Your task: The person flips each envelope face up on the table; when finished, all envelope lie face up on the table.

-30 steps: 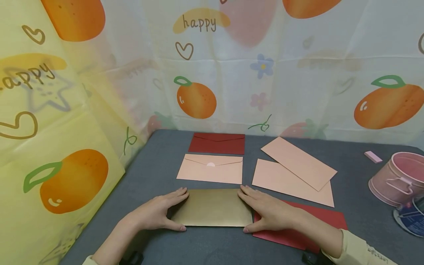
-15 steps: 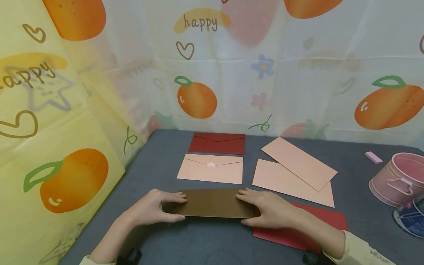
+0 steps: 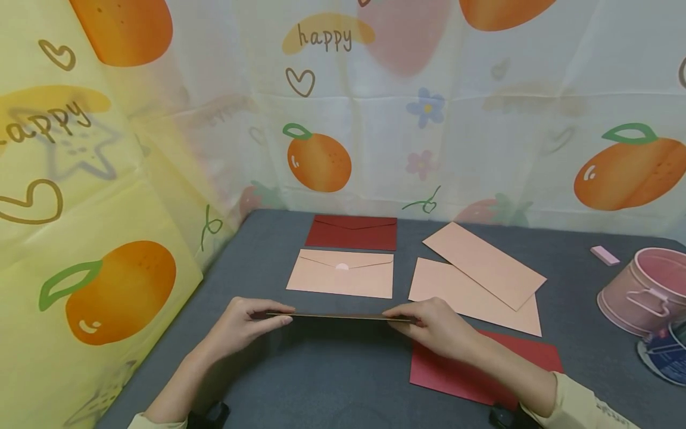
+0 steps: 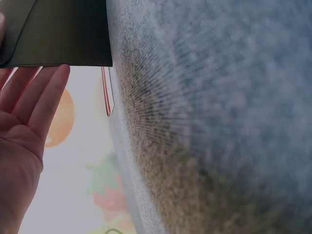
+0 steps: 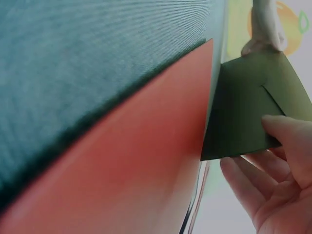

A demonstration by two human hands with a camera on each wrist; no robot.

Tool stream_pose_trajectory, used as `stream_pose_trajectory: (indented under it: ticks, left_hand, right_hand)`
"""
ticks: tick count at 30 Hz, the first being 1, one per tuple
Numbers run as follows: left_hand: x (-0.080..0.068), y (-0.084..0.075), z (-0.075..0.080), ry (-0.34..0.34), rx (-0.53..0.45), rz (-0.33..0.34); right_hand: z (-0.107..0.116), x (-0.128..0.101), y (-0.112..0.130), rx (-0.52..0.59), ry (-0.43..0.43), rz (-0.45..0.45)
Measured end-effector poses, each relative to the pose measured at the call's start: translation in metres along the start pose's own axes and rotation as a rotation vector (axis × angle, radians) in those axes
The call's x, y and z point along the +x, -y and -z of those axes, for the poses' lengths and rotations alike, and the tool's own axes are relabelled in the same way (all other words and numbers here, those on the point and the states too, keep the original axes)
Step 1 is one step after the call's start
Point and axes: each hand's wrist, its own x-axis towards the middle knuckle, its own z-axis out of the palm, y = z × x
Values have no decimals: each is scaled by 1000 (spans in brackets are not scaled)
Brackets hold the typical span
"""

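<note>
Both hands hold a gold envelope [image 5: 239, 107] above the table, seen nearly edge-on in the head view. The wrist views show its flap side, dark in shadow. The left hand [image 3: 241, 328] pinches the left end between thumb and fingers. At the opposite end, the right hand [image 3: 442, 325] pinches with its thumb on the flap side and fingers along the edge. A red envelope [image 3: 530, 357] lies partly under the right forearm. Beyond the hands lies a pink envelope [image 3: 321, 280] with a pale round seal, and behind it a dark red envelope [image 3: 351, 235].
Two plain pink envelopes, one [image 3: 485, 262] lying across the other [image 3: 439, 292], are at centre right. Farther right are a small pink block [image 3: 604, 256], a pink metal bucket [image 3: 616, 301] and a blue round object [image 3: 664, 357]. A printed curtain [image 3: 375, 119] hangs behind the table [image 3: 316, 393].
The gold envelope has been lifted off the table and tilted, its near edge rising until it appears edge-on. Both hands rose with it; the other envelopes stayed put.
</note>
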Motion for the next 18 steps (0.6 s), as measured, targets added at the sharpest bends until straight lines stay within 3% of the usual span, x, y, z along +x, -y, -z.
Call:
stream_pose_trajectory:
  ticks: [4,13,18]
  left_hand:
    - [2,1,1,-59,-17,33]
    - [3,-5,0,-183,-114,245]
    - [5,-5,0,-220,-108,281]
  right_hand:
    - [-1,2,-1,7,-45,13]
    - [-3,4,2,101,-88,-53]
    - [-5,4,4,144,-88,-108]
